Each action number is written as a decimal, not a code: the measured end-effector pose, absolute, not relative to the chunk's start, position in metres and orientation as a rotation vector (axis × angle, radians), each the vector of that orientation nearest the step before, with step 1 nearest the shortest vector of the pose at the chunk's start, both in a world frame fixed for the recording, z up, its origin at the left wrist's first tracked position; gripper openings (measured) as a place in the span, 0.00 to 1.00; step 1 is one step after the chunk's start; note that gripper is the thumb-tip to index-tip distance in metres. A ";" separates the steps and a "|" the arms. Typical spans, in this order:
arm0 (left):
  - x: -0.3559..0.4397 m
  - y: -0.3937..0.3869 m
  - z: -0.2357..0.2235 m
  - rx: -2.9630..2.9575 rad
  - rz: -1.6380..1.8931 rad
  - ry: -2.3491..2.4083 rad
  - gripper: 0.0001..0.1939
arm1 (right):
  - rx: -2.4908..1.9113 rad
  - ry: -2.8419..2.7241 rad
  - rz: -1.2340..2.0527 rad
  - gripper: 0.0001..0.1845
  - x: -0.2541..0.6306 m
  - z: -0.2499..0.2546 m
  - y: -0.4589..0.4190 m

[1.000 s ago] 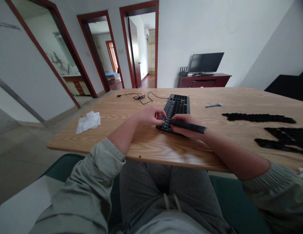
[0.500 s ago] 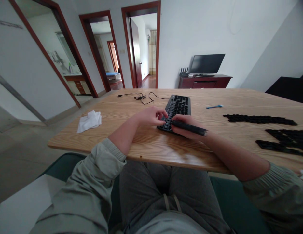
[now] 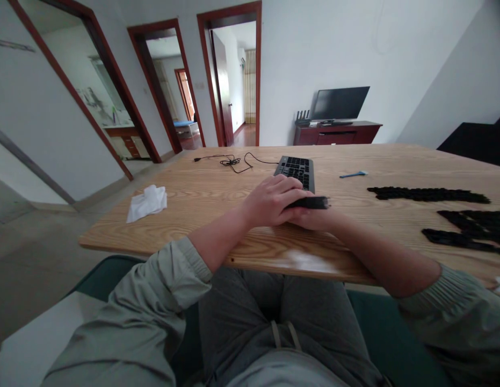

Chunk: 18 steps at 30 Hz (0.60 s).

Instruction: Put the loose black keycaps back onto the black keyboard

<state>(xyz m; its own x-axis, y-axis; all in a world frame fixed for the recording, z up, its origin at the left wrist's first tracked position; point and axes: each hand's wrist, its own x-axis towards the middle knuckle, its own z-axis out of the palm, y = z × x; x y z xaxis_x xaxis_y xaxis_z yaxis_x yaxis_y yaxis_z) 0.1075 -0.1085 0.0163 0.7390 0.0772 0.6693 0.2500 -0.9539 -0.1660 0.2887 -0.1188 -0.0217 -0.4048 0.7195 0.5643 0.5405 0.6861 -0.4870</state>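
A black keyboard (image 3: 297,167) lies lengthwise on the wooden table (image 3: 217,215), its near end under my hands. My right hand (image 3: 314,217) is closed around a long black strip (image 3: 314,202), likely a row of keys or a long bar, held just above the keyboard's near end. My left hand (image 3: 274,199) lies over the right hand and the strip's left part, fingers curled across it. The strip's right end sticks out past my fingers. The keyboard's cable (image 3: 233,159) runs off to the far left.
Rows of loose black keycaps (image 3: 427,194) and more keycaps (image 3: 471,228) lie at the right. A small blue tool (image 3: 353,174) rests past the keyboard. A crumpled white cloth (image 3: 147,202) sits at the left. Doorways, a monitor (image 3: 340,103) on a cabinet stand beyond.
My left hand moved right from the keyboard's near left corner onto the right hand and the strip. The strip shifted up and now points more level to the right.
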 end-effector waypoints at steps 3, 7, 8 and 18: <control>0.099 -0.104 0.020 -2.719 -1.143 -0.394 0.15 | -1.007 -2.178 0.325 0.11 0.289 -0.014 -0.124; 0.092 -0.102 0.024 -2.785 -1.165 -0.433 0.14 | -1.004 -2.281 0.282 0.13 0.289 -0.007 -0.127; 0.092 -0.101 0.024 -2.792 -1.169 -0.429 0.14 | -0.991 -2.298 0.241 0.13 0.288 -0.007 -0.126; 0.090 -0.105 0.025 -2.755 -1.255 -0.407 0.14 | -0.984 -2.360 -0.266 0.14 0.288 -0.012 -0.123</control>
